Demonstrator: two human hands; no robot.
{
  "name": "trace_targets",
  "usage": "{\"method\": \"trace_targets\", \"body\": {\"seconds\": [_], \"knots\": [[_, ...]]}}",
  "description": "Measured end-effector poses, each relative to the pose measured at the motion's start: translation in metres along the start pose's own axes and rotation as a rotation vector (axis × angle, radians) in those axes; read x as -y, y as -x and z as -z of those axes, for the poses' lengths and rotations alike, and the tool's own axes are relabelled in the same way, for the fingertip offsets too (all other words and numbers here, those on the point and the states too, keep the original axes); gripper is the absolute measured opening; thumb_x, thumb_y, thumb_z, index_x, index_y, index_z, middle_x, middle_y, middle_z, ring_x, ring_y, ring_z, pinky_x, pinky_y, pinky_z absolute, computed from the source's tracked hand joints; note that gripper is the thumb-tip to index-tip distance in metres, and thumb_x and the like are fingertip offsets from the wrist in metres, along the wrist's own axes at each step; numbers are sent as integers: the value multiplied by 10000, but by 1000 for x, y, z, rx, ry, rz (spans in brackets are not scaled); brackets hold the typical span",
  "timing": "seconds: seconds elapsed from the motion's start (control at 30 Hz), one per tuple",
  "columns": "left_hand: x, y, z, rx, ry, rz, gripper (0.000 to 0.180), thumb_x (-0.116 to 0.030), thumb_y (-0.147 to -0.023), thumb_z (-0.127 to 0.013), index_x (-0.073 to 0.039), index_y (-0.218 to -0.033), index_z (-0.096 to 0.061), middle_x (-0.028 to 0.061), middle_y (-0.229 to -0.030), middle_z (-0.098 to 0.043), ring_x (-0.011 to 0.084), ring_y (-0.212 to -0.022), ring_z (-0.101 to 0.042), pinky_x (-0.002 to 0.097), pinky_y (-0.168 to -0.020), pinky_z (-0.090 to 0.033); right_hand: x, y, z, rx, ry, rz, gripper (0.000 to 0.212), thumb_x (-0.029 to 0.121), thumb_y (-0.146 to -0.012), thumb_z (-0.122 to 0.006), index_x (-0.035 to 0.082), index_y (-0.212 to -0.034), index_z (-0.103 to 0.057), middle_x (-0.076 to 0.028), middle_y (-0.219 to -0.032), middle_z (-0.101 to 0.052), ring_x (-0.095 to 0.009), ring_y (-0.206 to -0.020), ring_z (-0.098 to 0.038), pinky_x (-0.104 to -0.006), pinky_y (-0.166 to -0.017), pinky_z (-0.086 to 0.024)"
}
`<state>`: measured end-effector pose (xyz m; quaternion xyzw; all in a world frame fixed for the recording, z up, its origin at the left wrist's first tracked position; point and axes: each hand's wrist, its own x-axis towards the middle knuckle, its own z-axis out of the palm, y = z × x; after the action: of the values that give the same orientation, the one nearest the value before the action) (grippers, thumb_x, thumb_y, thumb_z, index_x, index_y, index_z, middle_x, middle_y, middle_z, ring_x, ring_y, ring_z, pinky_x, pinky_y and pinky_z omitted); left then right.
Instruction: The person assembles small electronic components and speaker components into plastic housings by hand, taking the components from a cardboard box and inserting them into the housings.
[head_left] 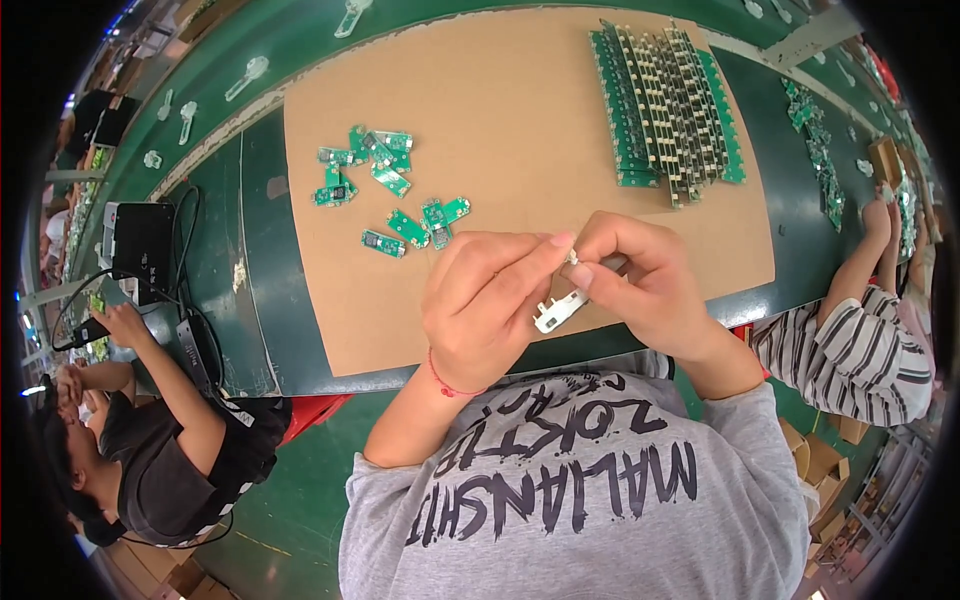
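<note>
My left hand (478,295) and my right hand (640,285) meet above the near part of the brown board, fingertips almost touching. Between the pinched thumbs and forefingers is a tiny pale piece (572,258), too small to name. Under my right thumb a narrow white part (558,312) with slots and short prongs sticks out, its far end hidden by the right fingers. Whether my left fingers also touch the white part cannot be made out. Several loose small green circuit boards (390,180) lie beyond my left hand, some overlapping.
A brown board (480,110) covers the green table (290,300). Upright rows of green circuit board panels (665,115) stand at its far right. A black device (145,250) with cables is at left. One person (180,450) works at left, another (850,350) at right.
</note>
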<state>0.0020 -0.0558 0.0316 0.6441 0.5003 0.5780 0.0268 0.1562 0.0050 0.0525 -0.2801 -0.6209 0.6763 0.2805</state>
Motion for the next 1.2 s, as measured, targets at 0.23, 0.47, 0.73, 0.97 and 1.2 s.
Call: {"method": "trace_targets", "body": {"seconds": [0.23,0.47,0.73,0.97,1.2], "knots": [[-4,2,5,19,10,69,424,126,-543,-627,-29,-935,-672,54,-807,-624,180,-659,-571,278,-538,-433,8,-3,-1,5,107,-5,86,66,-842,-594,5,-793,-559,41,-640,-482,-13,-580,-401,-193,-490,-320],[-3,7,7,29,0,97,400,141,-576,-614,-33,-930,-675,56,-799,-614,179,-643,-563,278,-539,-434,9,-7,0,45,144,-88,95,75,-846,-591,-7,-811,-561,27,-650,-518,-24,-602,-440,-198,-511,-360],[2,15,-3,-159,350,395,301,154,-699,-586,-10,-948,-634,85,-942,-527,162,-771,-553,250,-638,-444,5,-18,-3,4,-164,-43,74,30,-836,-598,-1,-902,-583,-62,-902,-564,-112,-758,-550,-233,-680,-454],[11,16,0,-67,226,306,280,62,-754,-632,-18,-1006,-539,65,-869,-543,148,-822,-543,234,-686,-448,-9,-32,6,33,274,438,150,-4,-732,-671,20,-870,-617,-64,-875,-585,-170,-810,-574,-286,-696,-462],[5,25,8,244,1286,1436,346,-363,-960,-397,-50,-1100,-445,65,-789,-560,144,-618,-549,249,-571,-459,-1,-37,17,-73,812,858,228,42,-615,-698,121,-816,-626,-15,-817,-590,-189,-763,-560,-309,-655,-423]]}}
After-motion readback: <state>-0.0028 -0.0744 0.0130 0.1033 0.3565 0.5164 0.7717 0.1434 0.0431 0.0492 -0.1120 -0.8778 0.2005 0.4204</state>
